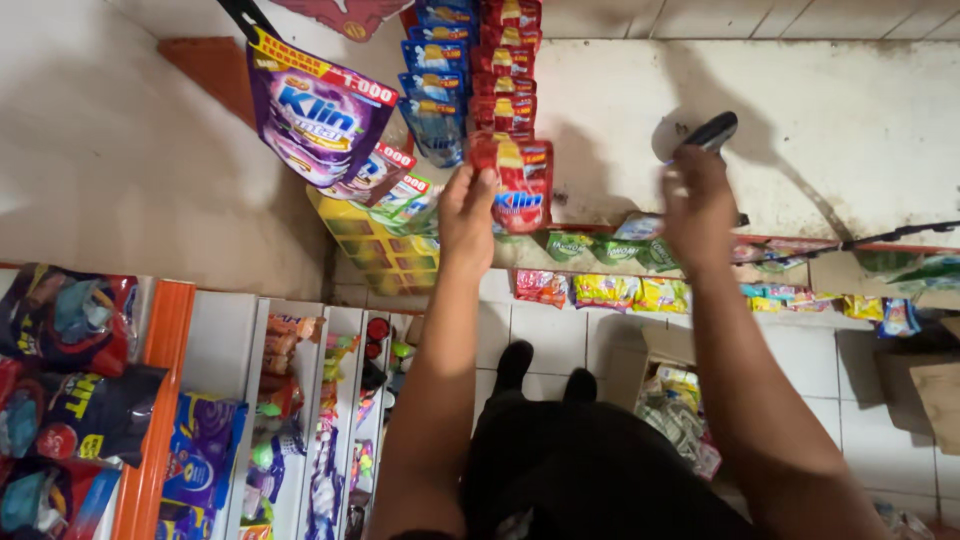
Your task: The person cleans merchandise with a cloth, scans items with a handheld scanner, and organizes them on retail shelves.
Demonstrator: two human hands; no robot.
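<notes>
1. We are facing a wall hung with sachet strips — a red strip [505, 60] beside a blue strip [435, 70].
2. Our left hand [466, 215] is pinching the lowest red sachet [525, 185]; a hard tug could tear it.
3. Our right hand [697, 205] is gripping a black scanner-like device [712, 130] — fingers wrapped tight.
</notes>
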